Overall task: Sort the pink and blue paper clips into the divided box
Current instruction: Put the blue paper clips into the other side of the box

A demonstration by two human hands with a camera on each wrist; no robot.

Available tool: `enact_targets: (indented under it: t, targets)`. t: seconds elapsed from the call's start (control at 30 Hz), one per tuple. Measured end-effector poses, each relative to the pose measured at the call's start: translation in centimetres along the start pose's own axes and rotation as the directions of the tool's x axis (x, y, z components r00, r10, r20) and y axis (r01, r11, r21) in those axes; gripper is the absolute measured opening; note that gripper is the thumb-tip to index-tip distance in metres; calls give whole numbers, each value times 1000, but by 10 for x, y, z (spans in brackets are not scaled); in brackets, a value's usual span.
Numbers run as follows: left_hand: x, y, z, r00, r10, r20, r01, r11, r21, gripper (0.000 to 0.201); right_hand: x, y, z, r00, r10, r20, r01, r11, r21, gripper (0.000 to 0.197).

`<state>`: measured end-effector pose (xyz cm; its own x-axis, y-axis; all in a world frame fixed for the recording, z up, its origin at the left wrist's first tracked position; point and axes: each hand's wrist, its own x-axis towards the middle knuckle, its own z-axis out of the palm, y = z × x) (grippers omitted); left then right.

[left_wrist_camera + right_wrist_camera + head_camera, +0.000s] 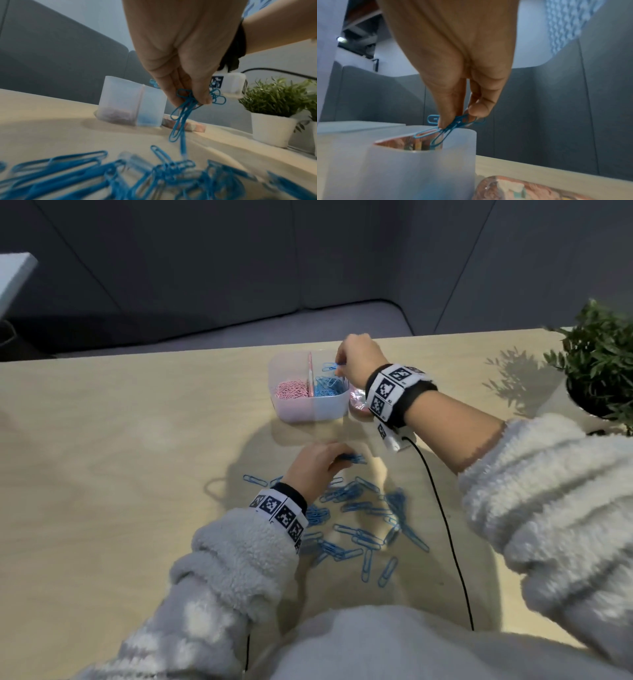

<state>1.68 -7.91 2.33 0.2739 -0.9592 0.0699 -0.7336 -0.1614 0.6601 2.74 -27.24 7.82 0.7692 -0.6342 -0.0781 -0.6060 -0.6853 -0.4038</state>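
A translucent divided box (325,409) stands mid-table, with pink clips (292,389) in its left half and blue clips (328,387) in its right half. My right hand (356,356) hovers over the right half and pinches a small bunch of blue clips (452,125) just above the rim (462,129). Nearer to me, my left hand (317,462) pinches another bunch of blue clips (181,112), which dangle a little above the table. Several loose blue clips (363,522) lie scattered on the wood below and right of that hand. No loose pink clips show.
A pink patterned lid or pad (358,405) lies right of the box, partly under my right wrist. A potted plant (603,364) in a white pot stands at the table's right edge. A black cable (445,529) runs from my right wristband toward me.
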Motion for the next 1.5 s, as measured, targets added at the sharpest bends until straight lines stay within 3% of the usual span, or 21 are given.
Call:
enact_targets:
  t: [0.13,0.3,0.43,0.53,0.73,0.83,0.9,0.93,1.03,1.1,1.13,1.2,1.27,1.3,1.4,1.5]
  targets:
    - [24,4,-21,992,-101,-76,87,981,-172,20,3,-1,2,995,-69,73,71,997,-24,25]
    - [71,0,-43,940,-203,-274,121,949,-290,24,-31,23,-19,994,-14,-109,47,949,312,28]
    - [104,-9,-53,863,-336,-376,127,866,-484,19,-84,65,-10,988,96,-122,-26,876,482,21]
    - [117,-15,-53,843,-315,-435,99,887,-450,19,-134,96,6,990,138,-23,-107,848,520,26]
    - [117,-31,-33,911,-340,-234,271,920,-282,31,-205,138,33,978,189,83,-206,869,450,44]
    - [116,-34,-33,908,-347,-237,292,926,-238,29,-227,143,39,977,197,84,-214,888,407,32]
    - [115,-34,-36,912,-307,-271,263,947,-185,21,-238,141,40,973,171,154,-220,887,406,14]
    - [115,-33,-37,920,-283,-272,246,956,-161,18,-243,140,41,966,144,213,-219,895,389,16]
    - [108,-27,-33,938,-200,-282,182,979,-90,16,-258,139,52,934,91,346,-201,933,299,53]
    - [98,-20,-30,940,-57,-336,67,998,19,15,-261,134,60,936,99,338,-199,941,275,64]
    - [90,-14,-30,959,-10,-285,27,998,57,14,-262,131,65,945,102,312,-192,943,271,63]
    - [69,1,-22,999,-37,19,35,994,100,14,-260,127,72,963,121,240,-186,945,270,55]
    - [48,4,-6,941,-115,317,49,977,209,27,-254,120,77,973,166,160,-207,936,285,43]
    - [38,2,2,905,-153,397,56,968,247,38,-249,116,78,974,189,122,-218,931,294,38]
    - [18,-5,22,871,-176,458,38,955,293,55,-232,105,80,977,202,69,-214,929,303,32]
    - [5,-3,33,876,-131,464,-1,962,272,52,-223,101,77,986,125,114,-153,945,290,25]
